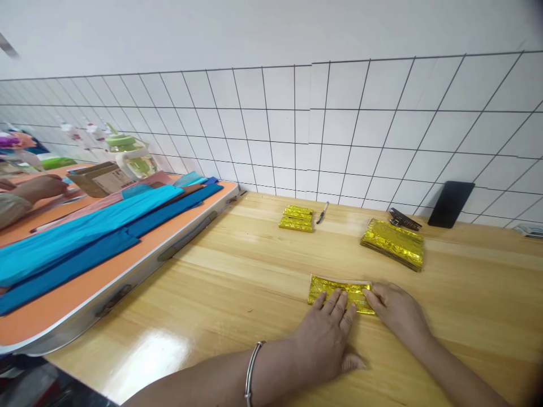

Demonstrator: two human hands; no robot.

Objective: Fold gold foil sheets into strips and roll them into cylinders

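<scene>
A small rectangle of shiny gold foil paper point(317, 287) lies on the wooden table, its far edge showing a pale strip. My left hand point(324, 333) rests palm down with fingers stretched over the near middle of it. At its right end, my right hand point(396, 308) has its fingers curled, pinching the corner; the fingertips are partly hidden. Farther back sits a thick stack of gold foil paper point(392, 243), with a dark hair claw clip point(405, 220) touching its far side. Several folded gold foil strips point(297, 217) are laid out beyond my left hand, beside a pen point(323, 212).
A black phone point(451, 204) leans against the white tiled wall point(280, 124). On the left, an orange-topped table point(127, 271) bears blue sheets point(93, 226), a cardboard box point(102, 178) and a green-lidded bottle point(131, 155). Another person's hand point(42, 187) is at its far left.
</scene>
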